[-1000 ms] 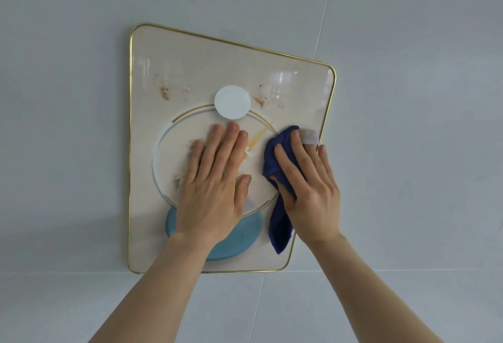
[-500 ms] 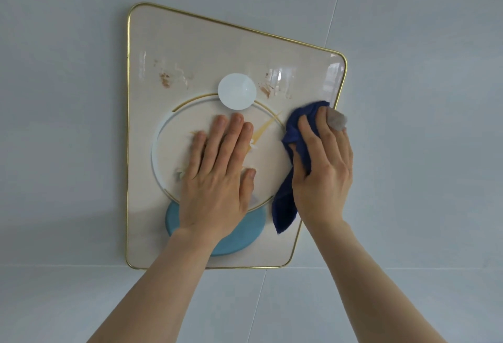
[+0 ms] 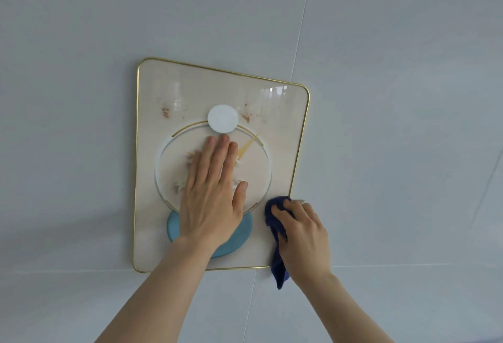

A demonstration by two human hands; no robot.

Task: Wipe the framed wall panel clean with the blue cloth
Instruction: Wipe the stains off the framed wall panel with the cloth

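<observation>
A gold-framed wall panel (image 3: 152, 206) hangs on a pale tiled wall. The person's left hand (image 3: 211, 198) lies flat on the panel's middle, fingers extended, steadying it. The right hand (image 3: 304, 233) clutches a bunched blue cloth (image 3: 275, 222) against the panel's lower right edge, mid-wipe. Brown smudges (image 3: 246, 115) remain near the panel's top, so the next stroke likely calls for carrying the cloth upward.
</observation>
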